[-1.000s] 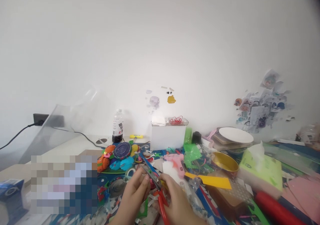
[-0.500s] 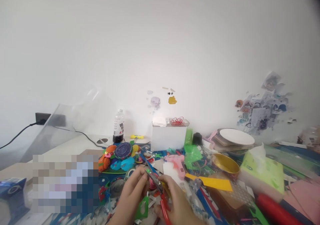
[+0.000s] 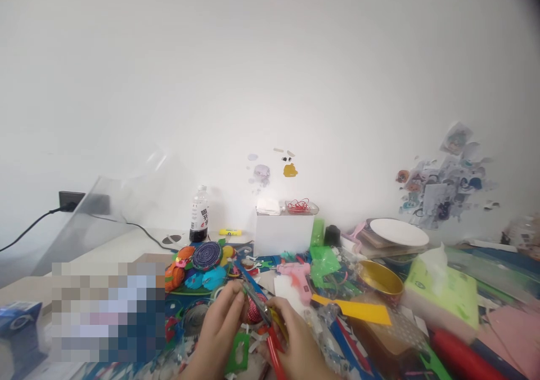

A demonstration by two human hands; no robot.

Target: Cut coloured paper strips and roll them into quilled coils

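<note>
My right hand (image 3: pixel 295 335) is closed around the red handles of a pair of scissors (image 3: pixel 265 312). The metal blades point up and left towards my left hand (image 3: pixel 225 318). Its thumb and fingertips pinch a small green piece (image 3: pixel 245 291), mostly hidden by the fingers, close to the blade tips. Behind the scissors lies a red-and-white round woven piece (image 3: pixel 254 308), partly covered. Below, between my wrists, is a green cut-out sheet (image 3: pixel 239 352) with an opening in it.
Scraps cover the table. A pink glue gun (image 3: pixel 297 276) and yellow strip (image 3: pixel 363 311) lie beyond my right hand. Coiled coloured discs (image 3: pixel 206 255) sit behind my left. Further off are a bottle (image 3: pixel 199 214), white box (image 3: pixel 283 234), gold tin (image 3: pixel 386 290) and tissue pack (image 3: pixel 441 301).
The scissor blades have drawn closer together, and my left fingertips have shifted slightly left. More of the red-and-white woven piece shows. Both hands keep their hold.
</note>
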